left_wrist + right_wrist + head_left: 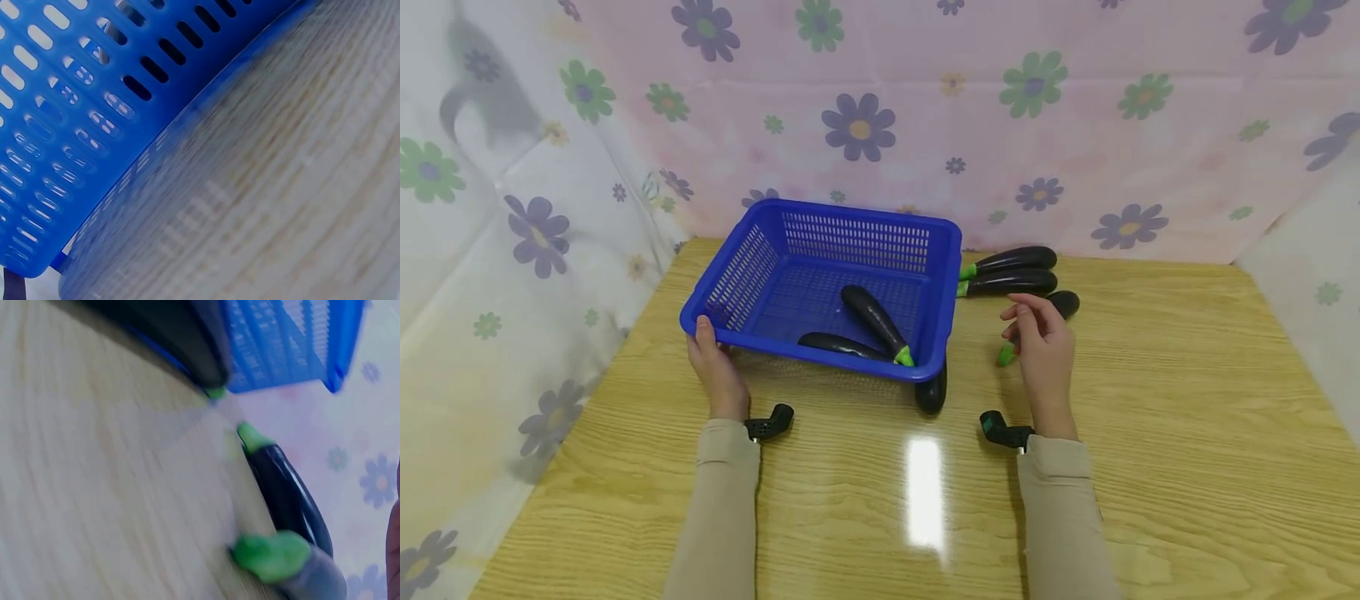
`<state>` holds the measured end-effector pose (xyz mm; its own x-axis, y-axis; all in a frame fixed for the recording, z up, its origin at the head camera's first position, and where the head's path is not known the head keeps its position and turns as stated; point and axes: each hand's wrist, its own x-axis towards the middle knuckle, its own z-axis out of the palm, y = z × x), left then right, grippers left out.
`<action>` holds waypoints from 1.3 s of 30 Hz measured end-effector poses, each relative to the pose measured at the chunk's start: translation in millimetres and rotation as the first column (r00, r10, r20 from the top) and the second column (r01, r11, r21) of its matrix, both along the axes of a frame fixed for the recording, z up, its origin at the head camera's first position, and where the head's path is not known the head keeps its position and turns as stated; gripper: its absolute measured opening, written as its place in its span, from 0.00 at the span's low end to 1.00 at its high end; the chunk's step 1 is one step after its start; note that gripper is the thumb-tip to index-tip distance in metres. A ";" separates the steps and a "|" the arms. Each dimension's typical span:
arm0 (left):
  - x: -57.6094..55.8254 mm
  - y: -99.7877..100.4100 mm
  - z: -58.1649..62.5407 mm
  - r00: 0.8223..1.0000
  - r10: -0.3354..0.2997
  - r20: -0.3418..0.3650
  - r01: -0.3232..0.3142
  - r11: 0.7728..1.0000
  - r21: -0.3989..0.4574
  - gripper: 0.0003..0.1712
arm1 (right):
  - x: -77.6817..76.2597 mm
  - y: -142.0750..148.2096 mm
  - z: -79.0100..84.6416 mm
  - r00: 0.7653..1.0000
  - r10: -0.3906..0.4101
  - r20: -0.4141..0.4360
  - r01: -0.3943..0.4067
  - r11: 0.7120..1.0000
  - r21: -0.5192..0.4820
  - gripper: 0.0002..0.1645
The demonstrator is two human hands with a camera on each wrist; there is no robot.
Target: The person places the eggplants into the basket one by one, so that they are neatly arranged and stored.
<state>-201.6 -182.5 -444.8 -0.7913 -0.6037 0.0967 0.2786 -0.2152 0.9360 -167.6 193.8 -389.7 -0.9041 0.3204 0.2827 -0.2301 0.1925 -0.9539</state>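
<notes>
My left hand [718, 375] grips the front left corner of a blue plastic basket [820, 354], thumb over its rim. Two eggplants lie inside, one [876, 321] slanting and another [842, 343] partly hidden by the front wall. An eggplant [930, 396] lies outside, partly covered by the basket's front right corner. My right hand [1047, 354], fingers loosely bent, is over an eggplant [1065, 304] on the table. The hand hides its middle; its green stem end shows at lower left. In the right wrist view, a blurred eggplant [275, 557] is close below the hand.
Two more eggplants, a rear one [1018, 258] and a nearer one [1011, 282], lie side by side right of the basket, stems toward it. Flowered cloth [925, 125] hangs behind the wooden table [850, 500].
</notes>
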 end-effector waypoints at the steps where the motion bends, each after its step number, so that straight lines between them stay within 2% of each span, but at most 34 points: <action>1: 0.0 -0.2 0.5 1.000 -0.003 -0.001 0.003 1.000 -0.007 0.24 | 0.1 3.7 0.0 1.000 -0.015 0.008 0.015 1.000 0.001 0.14; 6: 0.0 -0.7 1.2 1.000 -0.019 0.014 0.019 0.999 -0.026 0.25 | -0.1 19.3 1.2 0.995 -0.096 0.033 0.097 0.995 -0.024 0.13; 11: -1.5 -1.6 2.1 0.999 -0.033 0.009 0.034 0.999 -0.026 0.25 | -1.4 29.0 1.0 0.980 -0.194 0.052 0.197 0.978 -0.066 0.12; 15: -2.9 -1.3 3.9 0.999 -0.035 0.006 0.035 0.999 -0.029 0.25 | -6.4 37.9 -6.8 0.954 -0.289 0.078 0.295 0.952 -0.078 0.13; 18: -3.5 -2.0 3.6 1.000 -0.022 0.010 0.022 0.999 -0.024 0.24 | -9.4 43.8 -15.9 0.928 -0.349 0.133 0.354 0.935 -0.020 0.14; 20: -3.5 -2.6 3.4 1.000 -0.023 0.012 0.023 0.999 -0.027 0.24 | -9.5 45.7 -19.6 0.910 -0.367 0.193 0.366 0.930 0.040 0.15; 23: -3.0 -2.6 3.1 0.999 -0.033 0.010 0.033 0.999 -0.035 0.24 | -8.8 46.0 -21.7 0.891 -0.340 0.302 0.312 0.940 0.136 0.23; 26: -2.0 -2.4 2.3 0.999 -0.037 0.016 0.038 0.999 -0.035 0.25 | -8.7 45.5 -24.8 0.871 -0.269 0.410 0.185 0.955 0.233 0.36; 28: -1.3 -2.6 1.4 0.999 -0.034 0.020 0.035 0.999 -0.031 0.25 | -9.2 44.9 -27.7 0.856 -0.224 0.465 0.087 0.951 0.298 0.44; 30: -1.3 -3.0 0.8 0.999 -0.033 0.020 0.033 0.999 -0.032 0.25 | -10.0 44.3 -30.6 0.851 -0.191 0.490 -0.004 0.929 0.369 0.49; 33: -1.9 -3.6 0.7 0.999 -0.038 0.008 0.038 0.999 -0.039 0.25 | -11.0 43.3 -34.5 0.851 -0.158 0.501 -0.088 0.897 0.434 0.53; 35: -2.0 -3.8 0.5 0.999 -0.041 0.007 0.041 0.999 -0.036 0.25 | -11.1 43.0 -36.6 0.854 -0.146 0.498 -0.118 0.880 0.460 0.55; 39: -1.9 -4.7 -1.0 0.999 -0.041 0.009 0.041 0.999 -0.017 0.25 | -11.2 43.3 -39.9 0.863 -0.126 0.489 -0.134 0.877 0.462 0.52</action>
<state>-203.5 -187.2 -445.8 -0.8162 -0.5690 0.1000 0.2621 -0.2104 0.9418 -178.8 237.0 -429.6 -0.9607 0.2641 -0.0855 0.2409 0.6402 -0.7294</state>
